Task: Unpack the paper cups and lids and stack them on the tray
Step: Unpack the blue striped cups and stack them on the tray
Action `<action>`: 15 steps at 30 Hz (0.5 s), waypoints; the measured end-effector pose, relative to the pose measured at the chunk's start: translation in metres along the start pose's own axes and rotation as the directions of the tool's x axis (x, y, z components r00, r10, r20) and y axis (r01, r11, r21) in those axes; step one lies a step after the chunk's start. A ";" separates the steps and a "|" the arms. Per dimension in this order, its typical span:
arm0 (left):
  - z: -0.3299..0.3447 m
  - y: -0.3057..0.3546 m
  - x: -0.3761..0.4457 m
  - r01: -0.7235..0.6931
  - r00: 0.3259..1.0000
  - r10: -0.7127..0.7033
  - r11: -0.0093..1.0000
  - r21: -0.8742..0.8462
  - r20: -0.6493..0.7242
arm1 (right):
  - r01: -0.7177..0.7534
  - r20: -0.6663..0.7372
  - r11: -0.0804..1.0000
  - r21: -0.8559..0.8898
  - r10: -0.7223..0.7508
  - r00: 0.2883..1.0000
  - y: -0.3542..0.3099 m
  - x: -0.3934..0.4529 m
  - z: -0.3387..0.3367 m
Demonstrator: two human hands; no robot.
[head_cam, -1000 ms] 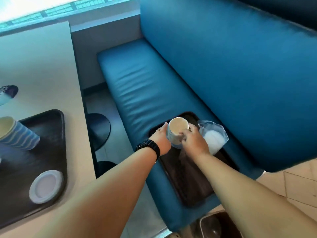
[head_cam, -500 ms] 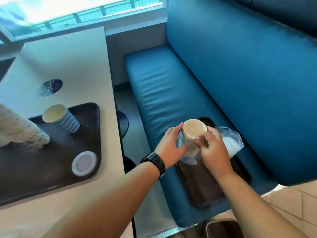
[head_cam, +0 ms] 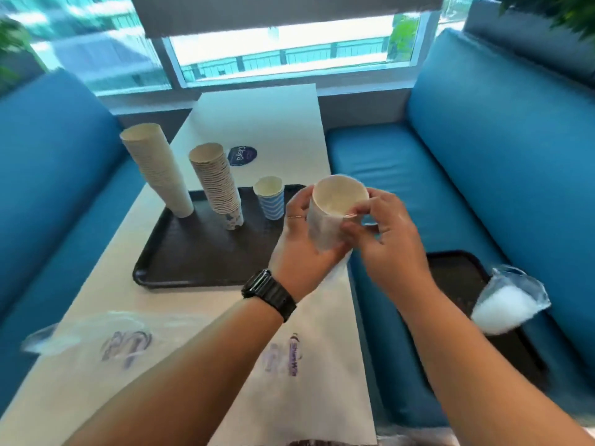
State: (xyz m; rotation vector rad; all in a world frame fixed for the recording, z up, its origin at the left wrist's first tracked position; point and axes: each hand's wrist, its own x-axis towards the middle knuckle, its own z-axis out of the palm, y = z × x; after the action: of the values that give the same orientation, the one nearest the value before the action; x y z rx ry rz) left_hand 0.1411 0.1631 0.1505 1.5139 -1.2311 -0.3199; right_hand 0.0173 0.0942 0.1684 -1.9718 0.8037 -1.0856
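Plastic wrapper [head_cam: 80,333] lies crumpled on near tabletop [head_cam: 180,365]; left hand [head_cam: 302,246] curls round sleeve of paper cups [head_cam: 335,210], held above tabletop edge; right hand [head_cam: 383,233] pinches sleeve's film at rim; beyond, black tray [head_cam: 199,255] carries two tall cup stacks [head_cam: 212,185] and striped cup [head_cam: 269,197]; bag of lids [head_cam: 505,304] rests on second tray [head_cam: 450,268] on bench seat.

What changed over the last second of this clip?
Both hands, left and right, lifted the wrapped cups off the bench tray and brought them over the table. The grip stayed the same; the lid bag stayed on the bench tray.
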 end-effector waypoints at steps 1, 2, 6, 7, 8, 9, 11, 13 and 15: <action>-0.018 0.000 -0.005 -0.006 1.000 0.006 1.000 0.013 -0.024 | 0.014 0.017 1.000 0.007 -0.014 1.000 -0.012 -0.002 0.015; -0.039 -0.002 -0.011 -0.027 0.999 0.029 0.999 0.037 -0.046 | 0.027 0.040 0.999 0.020 -0.027 0.999 -0.024 -0.006 0.031; -0.109 -0.022 -0.038 0.065 0.992 -0.051 0.991 0.115 -0.117 | 0.077 0.150 0.997 0.027 -0.080 0.985 -0.065 -0.025 0.088; -0.126 -0.027 -0.047 0.101 0.988 -0.086 0.988 0.118 -0.126 | 0.086 0.174 0.996 0.022 -0.089 0.981 -0.074 -0.031 0.102; -0.141 -0.030 -0.055 0.135 0.984 -0.121 0.985 0.107 -0.133 | 0.093 0.197 0.995 0.026 -0.096 0.976 -0.082 -0.037 0.114; -0.152 -0.033 -0.064 0.159 0.979 -0.146 0.983 0.086 -0.140 | 0.091 0.221 0.995 0.033 -0.096 0.971 -0.089 -0.042 0.123; -0.176 -0.039 -0.082 0.168 0.975 -0.158 0.984 0.052 -0.159 | 0.074 0.279 0.996 0.055 -0.087 0.957 -0.104 -0.052 0.142; -0.195 -0.044 -0.099 0.181 0.972 -0.169 0.982 0.060 -0.163 | 0.042 0.336 0.998 0.045 -0.055 0.940 -0.116 -0.060 0.156; -0.208 -0.049 -0.113 0.175 0.973 -0.163 0.983 0.063 -0.164 | 0.025 0.355 1.000 0.016 -0.029 0.935 -0.126 -0.065 0.162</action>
State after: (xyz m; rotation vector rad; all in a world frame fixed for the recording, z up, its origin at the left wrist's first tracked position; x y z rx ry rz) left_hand 0.2738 0.3651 0.1383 1.6823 -1.0014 -0.2600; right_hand 0.1519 0.2613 0.1853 -2.0927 0.5735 -0.7131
